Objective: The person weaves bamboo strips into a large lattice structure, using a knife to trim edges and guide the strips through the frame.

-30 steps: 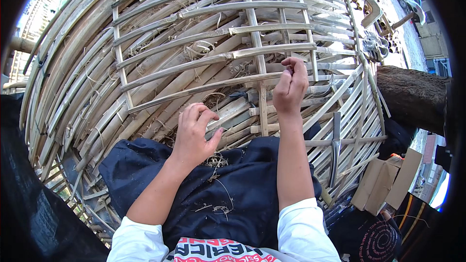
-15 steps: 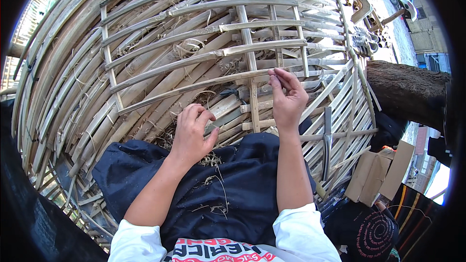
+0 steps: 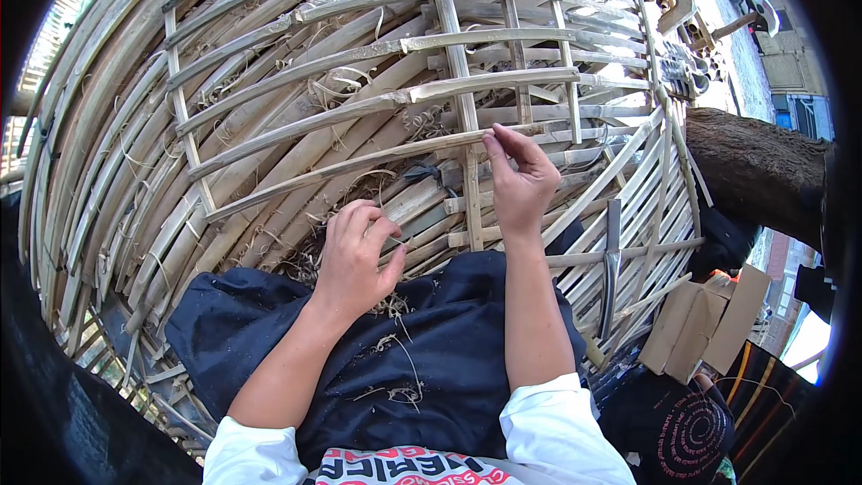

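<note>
Pinching the long, pale-brown bamboo slat (image 3: 350, 164) near its right end, along the lower edge of the flat bamboo lattice (image 3: 456, 54), with the bare right hand (image 3: 523, 178); holding the bare left hand (image 3: 352, 256) loosely curled, thumb spread, above draped black cloth (image 3: 440, 332).

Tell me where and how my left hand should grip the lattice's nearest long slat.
I'd have the left hand take the slat on its bare stretch left of the broad crosspiece, coming from the body side, thumb against the near edge, fingers over the far. It is narrow, it is the lattice's nearest long slat, and the right hand is at its right part.
</note>
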`<state>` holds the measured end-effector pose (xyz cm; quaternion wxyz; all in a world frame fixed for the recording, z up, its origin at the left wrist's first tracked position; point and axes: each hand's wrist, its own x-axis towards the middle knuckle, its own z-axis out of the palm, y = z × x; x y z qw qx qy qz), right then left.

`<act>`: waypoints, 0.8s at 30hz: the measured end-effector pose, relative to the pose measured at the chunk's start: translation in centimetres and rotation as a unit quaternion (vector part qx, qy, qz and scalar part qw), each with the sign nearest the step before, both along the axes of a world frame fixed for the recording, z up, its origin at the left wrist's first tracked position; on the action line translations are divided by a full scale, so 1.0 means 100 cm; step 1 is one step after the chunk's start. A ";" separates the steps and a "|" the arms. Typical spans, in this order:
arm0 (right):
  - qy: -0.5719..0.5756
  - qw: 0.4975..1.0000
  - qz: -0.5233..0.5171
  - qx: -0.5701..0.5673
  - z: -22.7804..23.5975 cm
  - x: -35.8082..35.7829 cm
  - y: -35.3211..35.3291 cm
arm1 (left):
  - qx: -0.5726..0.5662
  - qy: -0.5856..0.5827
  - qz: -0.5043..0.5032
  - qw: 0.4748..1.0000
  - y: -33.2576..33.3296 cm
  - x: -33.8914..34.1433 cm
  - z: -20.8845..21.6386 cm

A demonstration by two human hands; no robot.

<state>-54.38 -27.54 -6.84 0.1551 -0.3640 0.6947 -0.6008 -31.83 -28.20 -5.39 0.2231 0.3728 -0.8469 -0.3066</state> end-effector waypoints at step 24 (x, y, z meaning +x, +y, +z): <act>0.241 0.970 0.022 -0.036 -0.010 0.002 -0.004 | 0.006 0.007 0.000 1.000 0.000 0.003 -0.003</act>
